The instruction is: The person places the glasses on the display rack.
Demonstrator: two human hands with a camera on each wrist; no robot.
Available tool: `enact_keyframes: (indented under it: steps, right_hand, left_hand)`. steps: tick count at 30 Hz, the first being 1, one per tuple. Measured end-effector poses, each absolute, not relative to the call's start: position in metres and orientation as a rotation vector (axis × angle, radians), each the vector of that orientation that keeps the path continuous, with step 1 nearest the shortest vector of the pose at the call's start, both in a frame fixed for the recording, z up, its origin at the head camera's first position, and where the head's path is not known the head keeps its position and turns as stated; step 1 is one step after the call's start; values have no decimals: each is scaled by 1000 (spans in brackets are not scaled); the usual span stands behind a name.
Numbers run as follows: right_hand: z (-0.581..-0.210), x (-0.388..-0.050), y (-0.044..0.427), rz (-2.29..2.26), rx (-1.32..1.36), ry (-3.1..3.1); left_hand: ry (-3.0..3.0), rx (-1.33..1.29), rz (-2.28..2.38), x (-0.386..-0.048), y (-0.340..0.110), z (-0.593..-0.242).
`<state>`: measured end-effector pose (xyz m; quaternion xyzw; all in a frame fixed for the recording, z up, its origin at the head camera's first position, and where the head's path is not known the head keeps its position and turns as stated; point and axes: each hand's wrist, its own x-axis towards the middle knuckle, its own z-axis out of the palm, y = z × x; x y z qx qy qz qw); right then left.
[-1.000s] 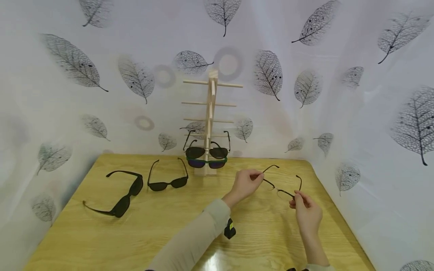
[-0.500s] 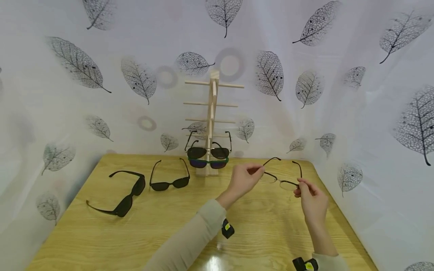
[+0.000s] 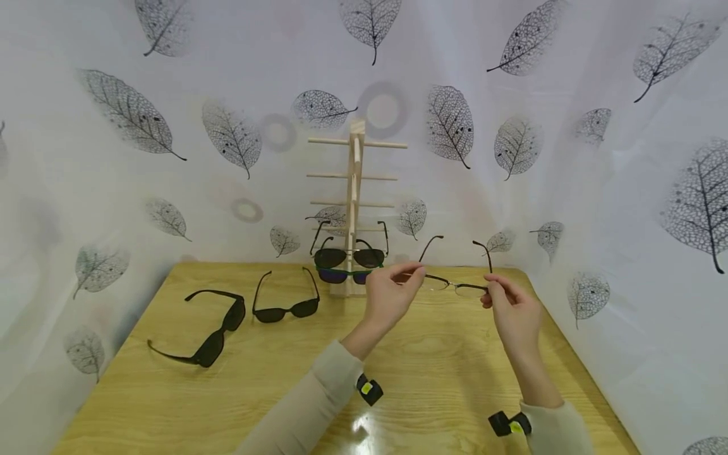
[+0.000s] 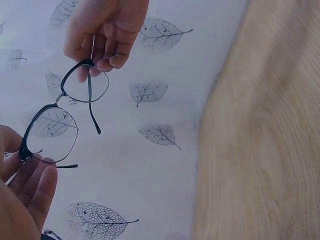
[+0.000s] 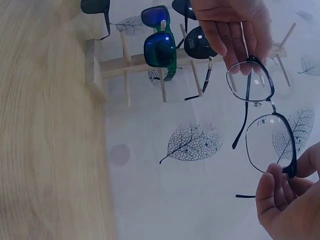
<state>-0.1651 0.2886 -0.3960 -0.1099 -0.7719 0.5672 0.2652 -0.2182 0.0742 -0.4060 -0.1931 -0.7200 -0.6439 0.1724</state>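
Clear-lensed eyeglasses [image 3: 451,284] with a dark browline frame are held up over the right half of the table, arms unfolded and pointing away from me. My left hand [image 3: 388,300] pinches their left corner. The opposite corner is gripped between the thumb and fingers of my right hand [image 3: 516,316]. Both wrist views show the eyeglasses [image 4: 52,132] spanning the two hands. Left of my left hand, a wooden display rack [image 3: 354,189] carries dark sunglasses [image 3: 330,257] and, below them, green-framed sunglasses [image 5: 160,50], partly covered by that hand in the head view.
Two black sunglasses lie on the wooden table [image 3: 421,379] at the left: an upright pair [image 3: 286,311] and a turned pair [image 3: 212,344]. Leaf-printed white sheeting [image 3: 273,57] rises at the back and both sides. The rack's upper pegs [image 3: 387,145] stick out sideways.
Both hands have raised the eyeglasses and, over the last half second, shifted them left toward the rack. The glasses on the rack and table stay in place.
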Motion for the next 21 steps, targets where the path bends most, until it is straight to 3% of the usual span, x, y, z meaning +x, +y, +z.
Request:
enact_keyframes:
  steps: [21]
  right_hand:
    - [-349,-183,245,1540,36,-2103]
  left_hand:
    - [-1864,-524,-1933,-201,16,-365]
